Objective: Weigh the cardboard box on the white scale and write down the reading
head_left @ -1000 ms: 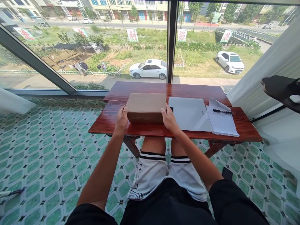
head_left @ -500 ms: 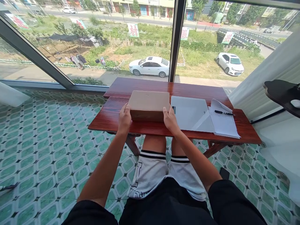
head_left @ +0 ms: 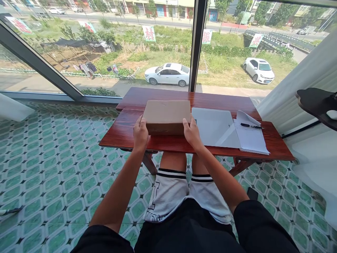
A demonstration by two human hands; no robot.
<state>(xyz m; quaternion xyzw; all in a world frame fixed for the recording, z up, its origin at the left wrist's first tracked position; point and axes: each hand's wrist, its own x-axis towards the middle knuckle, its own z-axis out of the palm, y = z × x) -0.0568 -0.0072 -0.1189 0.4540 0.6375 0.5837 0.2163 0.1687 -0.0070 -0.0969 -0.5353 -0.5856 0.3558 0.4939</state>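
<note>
A closed brown cardboard box (head_left: pixel 167 112) is in front of me at the near side of the dark red wooden table (head_left: pixel 121 131). My left hand (head_left: pixel 140 131) grips its left end, thumb at the front corner and fingers around the side. At the right end my right hand (head_left: pixel 191 130) holds it the same way, thumb on the front top edge. Whether the box rests on the tabletop or is held just above it, I cannot tell. The box's underside is hidden.
Right of the box lies a flat, pale, glassy sheet (head_left: pixel 216 128). Beside it are stacked papers (head_left: pixel 251 138) with a black pen (head_left: pixel 251 125) on top. A dark, flat rectangular object (head_left: pixel 252 193) is on the tiled floor. A black curved object (head_left: pixel 316 103) juts in from the right.
The box's far edge has risen very slightly in the view, showing a little more of its top. Both hands keep their hold on its ends.
</note>
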